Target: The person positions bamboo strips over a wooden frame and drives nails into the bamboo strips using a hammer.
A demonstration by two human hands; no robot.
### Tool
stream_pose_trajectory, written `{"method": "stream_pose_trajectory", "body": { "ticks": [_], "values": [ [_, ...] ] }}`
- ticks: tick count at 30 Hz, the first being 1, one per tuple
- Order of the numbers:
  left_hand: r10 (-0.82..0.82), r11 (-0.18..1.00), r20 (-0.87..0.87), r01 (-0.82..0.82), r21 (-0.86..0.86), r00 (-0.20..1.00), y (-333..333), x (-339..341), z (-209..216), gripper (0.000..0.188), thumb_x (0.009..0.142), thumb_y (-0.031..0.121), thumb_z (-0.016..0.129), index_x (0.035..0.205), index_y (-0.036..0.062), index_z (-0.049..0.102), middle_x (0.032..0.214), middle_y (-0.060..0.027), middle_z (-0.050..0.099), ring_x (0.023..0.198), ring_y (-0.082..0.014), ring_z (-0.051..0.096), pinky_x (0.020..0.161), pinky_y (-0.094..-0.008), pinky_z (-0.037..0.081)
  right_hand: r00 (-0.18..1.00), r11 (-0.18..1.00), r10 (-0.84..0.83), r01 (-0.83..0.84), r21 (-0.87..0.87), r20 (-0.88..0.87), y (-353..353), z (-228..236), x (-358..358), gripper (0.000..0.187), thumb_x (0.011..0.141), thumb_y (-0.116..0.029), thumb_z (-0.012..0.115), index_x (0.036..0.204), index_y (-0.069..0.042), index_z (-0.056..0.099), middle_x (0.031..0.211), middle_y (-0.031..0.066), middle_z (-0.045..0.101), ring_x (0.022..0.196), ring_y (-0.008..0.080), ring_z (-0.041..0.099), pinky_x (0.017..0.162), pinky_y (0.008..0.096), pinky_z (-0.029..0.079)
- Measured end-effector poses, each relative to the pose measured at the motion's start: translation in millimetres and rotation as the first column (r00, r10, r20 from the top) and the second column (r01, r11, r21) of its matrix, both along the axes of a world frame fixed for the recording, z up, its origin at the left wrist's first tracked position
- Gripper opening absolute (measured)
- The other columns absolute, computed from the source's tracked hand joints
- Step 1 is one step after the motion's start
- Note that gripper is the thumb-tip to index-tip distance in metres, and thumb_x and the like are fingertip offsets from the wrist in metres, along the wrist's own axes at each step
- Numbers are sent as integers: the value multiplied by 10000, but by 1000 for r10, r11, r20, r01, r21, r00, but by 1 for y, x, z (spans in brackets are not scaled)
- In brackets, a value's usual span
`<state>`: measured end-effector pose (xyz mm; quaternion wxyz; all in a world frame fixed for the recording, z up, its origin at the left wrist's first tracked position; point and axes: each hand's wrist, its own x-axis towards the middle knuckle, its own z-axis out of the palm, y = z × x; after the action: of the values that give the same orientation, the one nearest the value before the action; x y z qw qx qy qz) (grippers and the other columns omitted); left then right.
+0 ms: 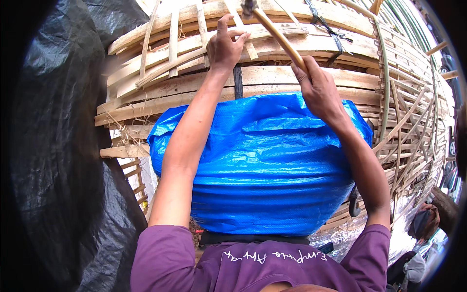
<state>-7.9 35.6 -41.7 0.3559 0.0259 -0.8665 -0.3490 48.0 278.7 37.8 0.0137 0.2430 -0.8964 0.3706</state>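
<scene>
My right hand [318, 90] is closed round the wooden handle of a hammer [277, 34]. The dark hammer head is at the top edge of the view, above the slats. To its left, my left hand [224, 46] grips a long, thin wooden strip [180, 62] lying slantwise over pale timber boards [272, 75]. Its thumb rests along the strip and its index finger points up; whether a nail is between the fingers is too small to tell. Several short slats [173, 41] cross the boards beside this hand. A blue plastic sheet [272, 165] covers my lap below both hands.
Black plastic sheeting [58, 146] hangs along the left side. A black strap [331, 31] is tied round the boards at upper right. Lattice of thin strips [408, 121] stands on the right, with a dark curved hook [354, 204] near my right forearm.
</scene>
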Motion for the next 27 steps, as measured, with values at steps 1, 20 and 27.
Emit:
{"method": "stream_pose_trajectory", "body": {
  "ticks": [1,20,27],
  "values": [
    [-1,1000,-2,1,0,1000,0,0,0,611,821,266,778,1295,134,415,849,-19,753,701,-233,705,650,-351,533,998,997,-2,-2,78,57,0,-3,-2,228,1003,-238,536,1080,-23,540,701,246,605,632,414,605,562,486,405],
    [6,1000,37,-6,13,999,3,2,4,610,819,272,777,1287,122,416,847,-15,754,698,-212,699,655,-345,528,1000,996,0,-2,-94,-21,-1,3,3,209,1007,-230,518,1005,-25,475,678,272,582,611,470,573,542,524,387],
    [-3,1000,-15,3,-17,1000,6,-1,3,611,817,280,776,1282,115,415,841,-9,754,676,-199,695,636,-343,526,999,983,-32,34,-179,15,-3,20,1,216,1006,-230,525,1004,-17,487,675,261,585,636,457,593,555,509,399]
  ]
}}
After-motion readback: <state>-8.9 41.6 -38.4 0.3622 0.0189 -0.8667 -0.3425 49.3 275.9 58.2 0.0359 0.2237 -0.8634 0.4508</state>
